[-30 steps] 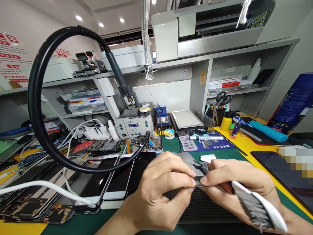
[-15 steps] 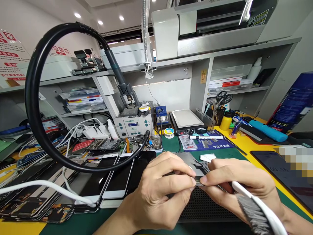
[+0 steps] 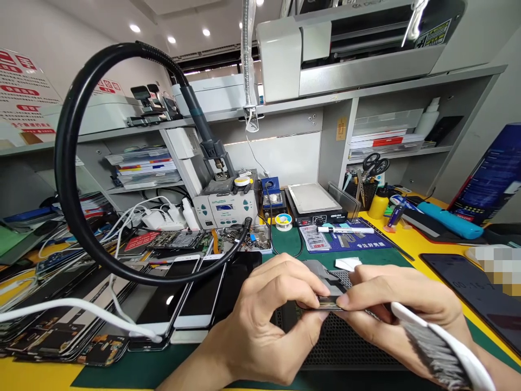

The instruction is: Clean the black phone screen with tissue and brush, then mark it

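Observation:
Over a black perforated pad (image 3: 345,345), a thin phone screen (image 3: 315,270) with a grey back and black flex strip is held near edge-on. My left hand (image 3: 268,320) pinches its near edge, thumb below and fingertips above. Close beside it, my right hand (image 3: 399,296) grips the same edge between thumb and fingers. A white-handled brush (image 3: 437,347) with grey bristles is also tucked in my right hand, pointing toward the lower right. Much of the screen is hidden behind my fingers. A crumpled white scrap (image 3: 348,264) lies just behind my right hand.
Several phones and screens (image 3: 197,301) lie to the left beneath a looping black hose (image 3: 67,179). A hot-air station (image 3: 228,209), solder spool (image 3: 284,221) and heating plate (image 3: 315,203) stand at the back. At right lie a large phone (image 3: 468,288) and a yellow bottle (image 3: 379,202).
The near edge of the screen has tipped up, so its dark rim shows more between my hands. My left fingertips have shifted slightly left along it. The view has moved slightly.

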`<state>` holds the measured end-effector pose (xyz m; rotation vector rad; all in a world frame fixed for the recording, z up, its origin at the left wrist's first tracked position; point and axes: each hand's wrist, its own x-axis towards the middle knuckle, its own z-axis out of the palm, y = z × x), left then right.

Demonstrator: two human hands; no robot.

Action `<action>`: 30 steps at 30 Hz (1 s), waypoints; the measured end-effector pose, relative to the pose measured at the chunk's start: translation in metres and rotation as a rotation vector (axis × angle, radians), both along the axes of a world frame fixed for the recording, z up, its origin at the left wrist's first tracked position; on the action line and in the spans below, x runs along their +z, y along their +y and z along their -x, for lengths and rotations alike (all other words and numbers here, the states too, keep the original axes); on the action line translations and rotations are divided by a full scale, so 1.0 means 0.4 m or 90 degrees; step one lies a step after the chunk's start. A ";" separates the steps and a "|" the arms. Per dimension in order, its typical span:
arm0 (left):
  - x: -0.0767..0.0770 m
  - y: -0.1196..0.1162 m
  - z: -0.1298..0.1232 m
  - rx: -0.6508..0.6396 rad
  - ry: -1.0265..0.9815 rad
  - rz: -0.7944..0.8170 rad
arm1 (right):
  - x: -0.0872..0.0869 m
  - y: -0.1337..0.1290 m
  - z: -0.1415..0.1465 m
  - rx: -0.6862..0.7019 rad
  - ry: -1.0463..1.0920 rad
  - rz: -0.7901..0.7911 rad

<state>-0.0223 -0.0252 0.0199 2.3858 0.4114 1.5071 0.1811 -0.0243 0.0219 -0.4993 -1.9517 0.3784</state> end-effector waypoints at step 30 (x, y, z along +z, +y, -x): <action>-0.009 0.015 0.016 0.150 0.035 -0.226 | -0.035 -0.024 -0.019 -0.104 0.062 0.111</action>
